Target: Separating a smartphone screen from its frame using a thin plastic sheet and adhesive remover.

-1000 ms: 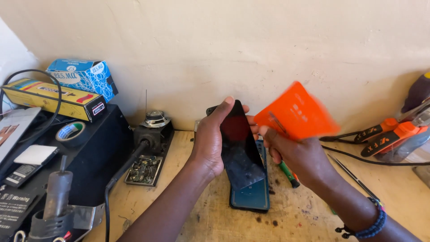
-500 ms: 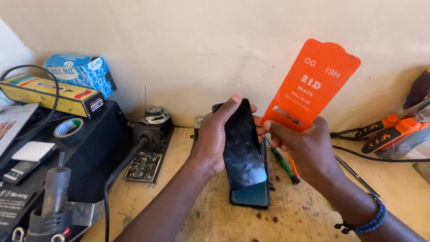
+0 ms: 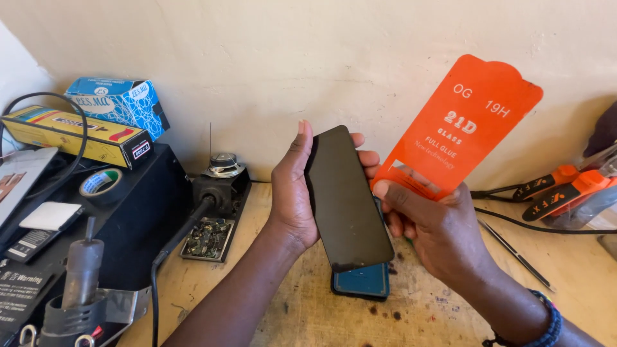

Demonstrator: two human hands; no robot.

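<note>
My left hand grips a black phone by its edges, screen towards me, tilted above the wooden bench. My right hand pinches the lower corner of a flat orange card-shaped sleeve with white print, held upright to the right of the phone. Beneath the phone a second device with a teal face lies flat on the bench, mostly hidden.
At the left are a black box carrying a yellow carton, a blue carton and a tape roll. A soldering stand sits mid-left. Orange-handled tools and a thin probe lie at the right.
The orange sleeve has swung up from a blurred low position to an upright hold at the right. The phone has stayed in my left hand, tilted slightly more towards me.
</note>
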